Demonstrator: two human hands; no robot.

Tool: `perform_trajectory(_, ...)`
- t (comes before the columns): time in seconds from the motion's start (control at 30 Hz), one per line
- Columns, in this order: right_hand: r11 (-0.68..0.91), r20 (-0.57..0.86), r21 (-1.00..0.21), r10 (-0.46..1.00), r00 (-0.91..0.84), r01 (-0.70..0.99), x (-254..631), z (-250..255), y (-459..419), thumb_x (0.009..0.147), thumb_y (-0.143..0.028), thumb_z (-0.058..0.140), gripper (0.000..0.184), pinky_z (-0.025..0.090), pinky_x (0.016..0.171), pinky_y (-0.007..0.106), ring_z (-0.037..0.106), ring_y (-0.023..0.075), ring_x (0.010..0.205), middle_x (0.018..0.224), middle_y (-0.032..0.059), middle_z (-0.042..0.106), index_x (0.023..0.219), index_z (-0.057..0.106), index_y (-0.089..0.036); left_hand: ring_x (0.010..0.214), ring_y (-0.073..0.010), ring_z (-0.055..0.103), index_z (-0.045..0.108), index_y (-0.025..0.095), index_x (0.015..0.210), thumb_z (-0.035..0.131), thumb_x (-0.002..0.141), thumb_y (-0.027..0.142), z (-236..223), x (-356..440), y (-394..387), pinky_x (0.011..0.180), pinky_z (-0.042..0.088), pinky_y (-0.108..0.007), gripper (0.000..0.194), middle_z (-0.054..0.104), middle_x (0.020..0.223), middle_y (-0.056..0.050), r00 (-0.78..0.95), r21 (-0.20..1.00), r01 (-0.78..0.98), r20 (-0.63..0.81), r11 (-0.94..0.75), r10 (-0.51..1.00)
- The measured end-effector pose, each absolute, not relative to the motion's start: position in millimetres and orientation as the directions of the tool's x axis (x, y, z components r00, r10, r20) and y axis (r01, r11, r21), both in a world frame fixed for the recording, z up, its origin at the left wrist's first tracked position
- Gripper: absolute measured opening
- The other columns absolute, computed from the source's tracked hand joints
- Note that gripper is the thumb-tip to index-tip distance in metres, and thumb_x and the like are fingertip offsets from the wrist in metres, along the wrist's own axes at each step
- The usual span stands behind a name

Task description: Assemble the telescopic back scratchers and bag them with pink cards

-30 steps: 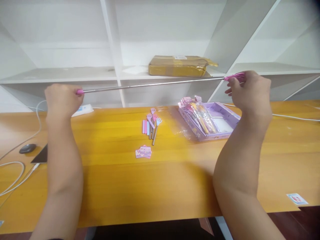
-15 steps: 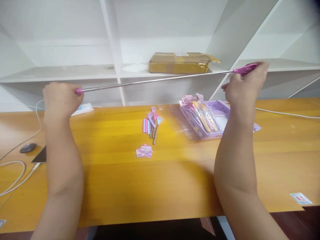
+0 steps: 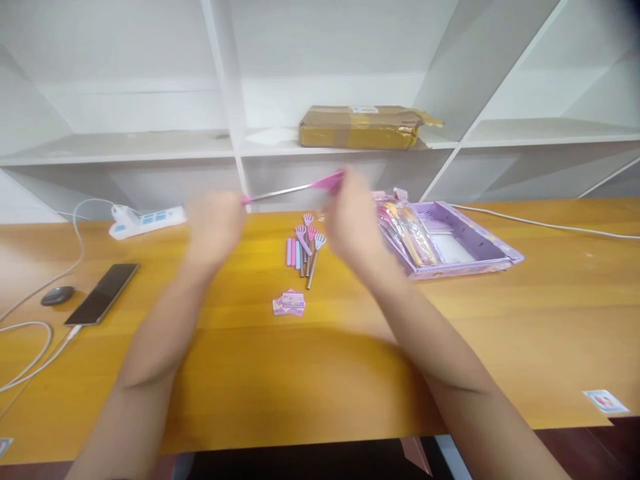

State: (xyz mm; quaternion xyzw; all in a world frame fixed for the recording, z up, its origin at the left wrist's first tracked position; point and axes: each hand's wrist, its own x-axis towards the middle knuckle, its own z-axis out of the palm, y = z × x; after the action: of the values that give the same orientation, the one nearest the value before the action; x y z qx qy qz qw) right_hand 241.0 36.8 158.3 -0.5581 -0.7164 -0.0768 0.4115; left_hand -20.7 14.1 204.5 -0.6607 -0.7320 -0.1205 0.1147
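Observation:
Between my hands, above the table, a pink telescopic back scratcher (image 3: 283, 192) is held nearly level, its metal rod slid mostly together. My left hand (image 3: 216, 217), blurred, is closed round the pink handle end. At the other end my right hand (image 3: 353, 210), also blurred, grips the pink claw head. Below lie several small back scratchers (image 3: 311, 250) with pink, purple and blue claw heads and metal rods. Coloured handle tubes (image 3: 293, 253) lie beside them on the left. Nearer me is a small pile of printed cards (image 3: 289, 303).
A purple box (image 3: 480, 263) holding plastic-wrapped back scratchers (image 3: 410, 233) stands on the right. On the left are a phone (image 3: 103, 293), a mouse (image 3: 57, 295), cables and a power strip (image 3: 150, 221). A taped carton (image 3: 360, 127) sits on the shelf behind.
My hands have come toward each other and down from wide apart. The back scratcher's long rod has shortened between them. Phone, power strip and more of the purple box are uncovered.

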Motion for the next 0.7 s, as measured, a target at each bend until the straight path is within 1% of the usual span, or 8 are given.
perform_trajectory(0.07, 0.416, 0.618, -0.306, 0.771, -0.153, 0.856, 203.9, 152.8, 14.8, 0.096, -0.005, 0.045, 0.047, 0.058, 0.09, 0.046, 0.07, 0.0332, 0.105, 0.127, 0.0261, 0.065, 0.143, 0.053, -0.007, 0.098, -0.0385, 0.073, 0.082, 0.016, 0.106, 0.045, 0.104, 0.016, 195.3, 3.3, 9.4, 0.086, 0.051, -0.049, 0.037, 0.076, 0.094, -0.018, -0.037, -0.071, 0.996, 0.28, 0.059, 0.959)
perform_trajectory(0.1, 0.415, 0.549, -0.276, 0.808, -0.212, 0.867, 195.9, 153.4, 7.0, 0.096, -0.006, 0.047, 0.042, 0.058, 0.085, 0.045, 0.07, 0.0333, 0.098, 0.121, 0.0271, 0.067, 0.137, 0.056, -0.005, 0.095, -0.0381, 0.074, 0.082, 0.016, 0.104, 0.045, 0.102, 0.014, 192.6, 9.2, 7.5, 0.084, 0.052, -0.049, 0.036, 0.076, 0.092, -0.019, -0.025, -0.114, 0.992, 0.278, 0.059, 0.96)
perform_trajectory(0.2, 0.421, 0.331, -0.142, 0.873, -0.358, 0.896, 206.2, 166.0, -3.0, 0.094, -0.002, 0.046, 0.032, 0.053, 0.076, 0.04, 0.069, 0.0308, 0.084, 0.103, 0.0235, 0.071, 0.121, 0.063, -0.007, 0.092, -0.0383, 0.075, 0.081, 0.014, 0.099, 0.045, 0.099, 0.009, 189.0, 9.0, 6.5, 0.081, 0.053, -0.048, 0.036, 0.076, 0.091, -0.02, 0.006, -0.209, 0.977, 0.24, 0.046, 0.971)
perform_trajectory(0.27, 0.428, 0.262, -0.07, 0.879, -0.398, 0.901, 226.6, 176.5, 0.0, 0.097, -0.004, 0.044, 0.029, 0.049, 0.073, 0.037, 0.068, 0.0288, 0.079, 0.097, 0.0204, 0.073, 0.115, 0.066, -0.01, 0.089, -0.0386, 0.075, 0.08, 0.013, 0.097, 0.046, 0.099, 0.01, 185.9, 3.3, 11.0, 0.078, 0.052, -0.047, 0.035, 0.076, 0.089, -0.021, 0.04, -0.232, 0.973, 0.229, 0.015, 0.973)
perform_trajectory(0.4, 0.39, 0.204, -0.043, 0.905, -0.374, 0.92, 263.6, 181.4, 29.7, 0.105, -0.019, 0.043, 0.031, 0.047, 0.079, 0.034, 0.071, 0.027, 0.085, 0.099, 0.0162, 0.078, 0.111, 0.074, -0.016, 0.085, -0.0366, 0.074, 0.078, 0.017, 0.088, 0.049, 0.106, 0.033, 171.5, -3.4, 27.6, 0.075, 0.049, -0.042, 0.038, 0.074, 0.082, -0.018, 0.176, -0.128, 0.98, 0.199, -0.153, 0.964)
perform_trajectory(0.5, 0.229, 0.082, -0.027, 0.971, -0.226, 0.973, 283.6, 168.5, 66.7, 0.106, -0.023, 0.045, 0.037, 0.05, 0.088, 0.035, 0.075, 0.0298, 0.102, 0.11, 0.0185, 0.081, 0.115, 0.08, -0.014, 0.08, -0.0329, 0.072, 0.074, 0.02, 0.081, 0.049, 0.107, 0.053, 159.9, -5.5, 39.1, 0.071, 0.045, -0.038, 0.049, 0.072, 0.077, -0.015, 0.199, -0.013, 0.98, 0.127, -0.199, 0.972)
perform_trajectory(0.57, 0.122, -0.034, 0.01, 0.992, -0.122, 0.992, 294.0, 154.7, 89.7, 0.106, -0.023, 0.048, 0.039, 0.052, 0.092, 0.035, 0.075, 0.0312, 0.11, 0.118, 0.0223, 0.08, 0.124, 0.08, -0.01, 0.078, -0.0308, 0.071, 0.072, 0.021, 0.082, 0.048, 0.107, 0.055, 153.4, -7.9, 45.5, 0.069, 0.043, -0.037, 0.049, 0.073, 0.079, -0.014, 0.188, 0.027, 0.981, 0.126, -0.193, 0.974)
perform_trajectory(0.7, 0.079, -0.161, 0.015, 0.984, -0.076, 0.997, 306.7, 122.2, 117.7, 0.104, -0.036, 0.064, 0.038, 0.055, 0.093, 0.034, 0.078, 0.0314, 0.108, 0.117, 0.024, 0.081, 0.123, 0.083, -0.009, 0.081, -0.0284, 0.07, 0.07, 0.02, 0.095, 0.049, 0.107, 0.047, 138.1, -16.7, 60.2, 0.068, 0.043, -0.036, 0.036, 0.077, 0.092, -0.014, 0.213, 0.102, 0.969, 0.113, -0.225, 0.971)
